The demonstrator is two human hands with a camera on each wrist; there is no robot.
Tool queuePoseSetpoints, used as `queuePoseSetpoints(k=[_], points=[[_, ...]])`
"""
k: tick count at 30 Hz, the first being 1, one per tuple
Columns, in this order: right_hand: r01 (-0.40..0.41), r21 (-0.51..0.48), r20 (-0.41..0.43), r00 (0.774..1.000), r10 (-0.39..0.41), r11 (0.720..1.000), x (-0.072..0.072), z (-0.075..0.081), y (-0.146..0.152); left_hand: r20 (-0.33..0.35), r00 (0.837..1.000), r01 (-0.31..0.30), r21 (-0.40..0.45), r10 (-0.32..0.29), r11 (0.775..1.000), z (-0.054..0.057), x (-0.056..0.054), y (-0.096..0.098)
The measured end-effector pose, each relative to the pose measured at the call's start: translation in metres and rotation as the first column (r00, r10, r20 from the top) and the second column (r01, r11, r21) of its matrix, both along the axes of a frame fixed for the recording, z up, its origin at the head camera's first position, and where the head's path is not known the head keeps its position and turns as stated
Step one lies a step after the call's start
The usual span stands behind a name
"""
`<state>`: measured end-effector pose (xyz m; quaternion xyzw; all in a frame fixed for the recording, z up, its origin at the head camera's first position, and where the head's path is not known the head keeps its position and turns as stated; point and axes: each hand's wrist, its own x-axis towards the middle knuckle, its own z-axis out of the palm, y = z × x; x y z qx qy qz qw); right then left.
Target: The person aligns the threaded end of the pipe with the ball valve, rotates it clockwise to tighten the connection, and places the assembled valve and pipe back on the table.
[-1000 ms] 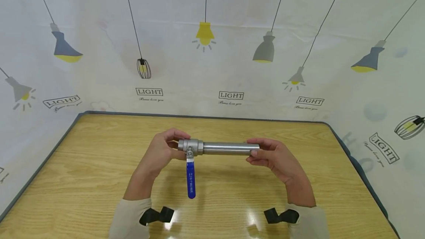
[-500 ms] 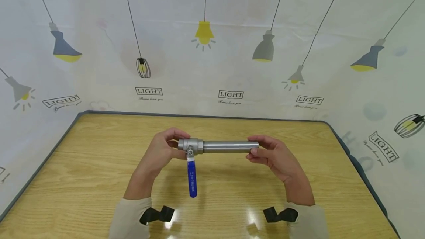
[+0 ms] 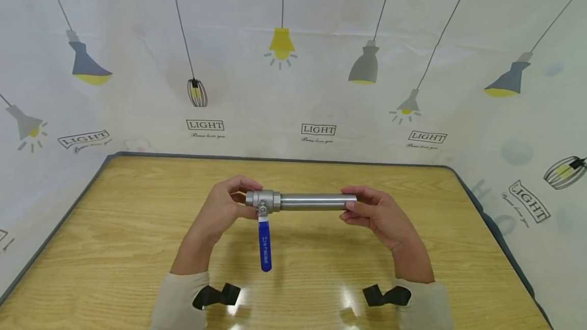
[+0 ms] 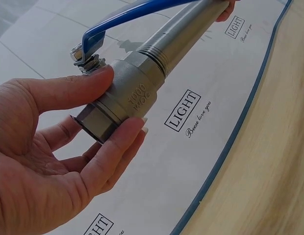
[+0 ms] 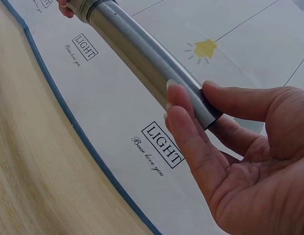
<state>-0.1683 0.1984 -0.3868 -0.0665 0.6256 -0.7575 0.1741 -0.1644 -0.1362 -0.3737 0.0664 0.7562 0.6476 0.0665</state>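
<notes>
A silver ball valve (image 3: 267, 200) with a blue lever handle (image 3: 265, 246) is held over the table, joined end to end with a steel pipe (image 3: 312, 201). My left hand (image 3: 224, 210) grips the valve body by its free hex end, thumb on the near side and fingers on the far side. In the left wrist view, threads (image 4: 156, 58) show where the pipe enters the valve. My right hand (image 3: 378, 215) pinches the pipe's free end between thumb and fingers. The pipe lies roughly level, and the lever points toward me.
The wood-grain table (image 3: 137, 228) has a dark blue edge strip (image 3: 284, 160). A white wall sheet (image 3: 238, 55) printed with lamps and LIGHT labels rises behind and at both sides. Black straps (image 3: 215, 297) sit on the sleeved wrists.
The right hand and the pipe's free end have risen slightly, levelling the pipe. The lever's tip has shifted a little to the right. Both hands keep their hold.
</notes>
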Motion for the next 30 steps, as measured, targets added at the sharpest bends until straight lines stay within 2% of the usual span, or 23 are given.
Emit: queuePoseSetpoints(k=[15,22,30], points=[[0.022,0.052,0.025,0.999,-0.023,0.998,-0.0004,0.0009,-0.0018,0.005,1.000,0.004,0.019,-0.004,1.000,0.0006,-0.0002,-0.0004],[0.025,0.072,0.012,1.000,-0.026,0.997,-0.0003,0.0017,-0.0035,0.005,1.000,0.004,0.020,-0.004,1.000,0.0005,0.0005,-0.0006],[0.033,0.058,0.022,0.999,-0.034,0.998,0.0002,0.0021,-0.0041,0.005,1.000,0.003,0.011,-0.003,1.000,-0.0004,-0.0007,-0.0005]])
